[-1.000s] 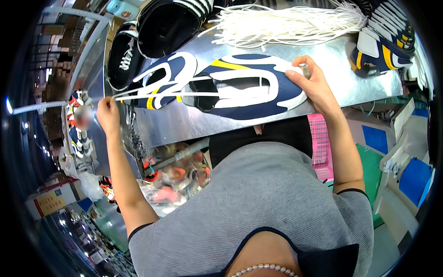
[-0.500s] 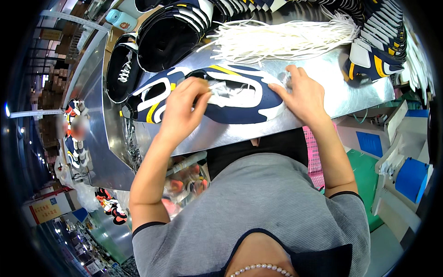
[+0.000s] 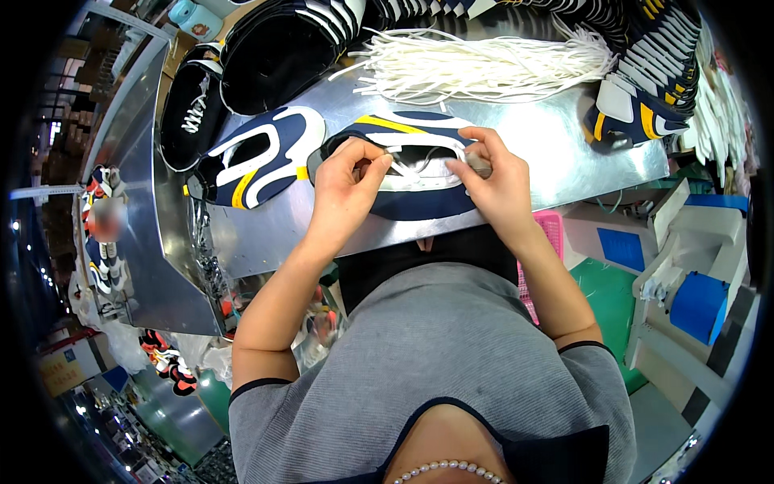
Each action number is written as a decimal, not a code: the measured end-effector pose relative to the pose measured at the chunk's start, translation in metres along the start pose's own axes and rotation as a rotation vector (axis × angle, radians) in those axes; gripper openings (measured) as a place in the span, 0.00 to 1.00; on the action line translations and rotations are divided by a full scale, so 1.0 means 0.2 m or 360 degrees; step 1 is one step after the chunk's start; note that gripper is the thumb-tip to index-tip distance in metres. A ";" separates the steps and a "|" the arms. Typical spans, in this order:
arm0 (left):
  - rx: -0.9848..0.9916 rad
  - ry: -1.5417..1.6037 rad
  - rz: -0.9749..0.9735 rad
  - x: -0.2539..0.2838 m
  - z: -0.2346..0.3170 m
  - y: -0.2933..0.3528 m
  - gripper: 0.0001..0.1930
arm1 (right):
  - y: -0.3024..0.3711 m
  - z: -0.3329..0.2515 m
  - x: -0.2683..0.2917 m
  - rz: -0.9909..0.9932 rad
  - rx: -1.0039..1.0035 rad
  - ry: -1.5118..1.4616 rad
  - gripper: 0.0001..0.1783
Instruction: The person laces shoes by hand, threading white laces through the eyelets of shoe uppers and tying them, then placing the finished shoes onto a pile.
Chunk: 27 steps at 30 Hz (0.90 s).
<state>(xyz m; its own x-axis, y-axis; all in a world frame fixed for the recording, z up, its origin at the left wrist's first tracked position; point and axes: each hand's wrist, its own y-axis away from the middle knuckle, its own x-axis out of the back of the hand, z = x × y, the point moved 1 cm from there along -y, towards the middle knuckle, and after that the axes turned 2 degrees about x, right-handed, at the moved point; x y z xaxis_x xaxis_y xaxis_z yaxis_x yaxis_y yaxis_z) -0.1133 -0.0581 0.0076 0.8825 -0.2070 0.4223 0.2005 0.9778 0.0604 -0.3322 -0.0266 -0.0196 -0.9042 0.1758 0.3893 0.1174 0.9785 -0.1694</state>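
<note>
One navy shoe upper (image 3: 415, 205), long axis left-right. Left hand (image 3: 347, 185) at heel end, thumb and forefinger pinching white lace (image 3: 406, 170), toeward in the opening; right hand (image 3: 498, 181) at toe end, can't tell if pinching.

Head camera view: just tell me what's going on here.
A person is handling a navy, white and yellow shoe upper on a metal table. The left hand pinches a white lace over the upper's opening, while the right hand has its thumb and fingers at the opening's right end; its exact grip is unclear. A similar upper lies to the left, and a bundle of white laces lies beyond.
</note>
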 end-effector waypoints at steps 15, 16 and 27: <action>0.0145 0.1802 -0.0314 0.37 0.03 0.01 0.08 | -0.18 0.18 -0.07 0.0293 0.0485 0.0479 0.08; 0.0256 0.2041 0.0053 0.49 0.04 0.01 0.09 | -0.17 0.13 -0.08 0.0386 0.0630 0.0484 0.09; -0.0295 0.2270 0.0439 1.66 -0.32 0.03 0.11 | -0.17 0.16 -0.08 0.0406 0.0422 0.0306 0.07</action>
<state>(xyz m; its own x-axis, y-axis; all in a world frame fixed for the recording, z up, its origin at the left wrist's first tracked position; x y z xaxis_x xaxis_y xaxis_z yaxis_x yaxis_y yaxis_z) 0.2084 -0.1226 0.0897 0.5430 0.0193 -0.8395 -0.0872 0.9956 -0.0335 -0.3354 -0.0654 -0.0482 -0.7636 0.4505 0.4626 0.1949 0.8438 -0.5000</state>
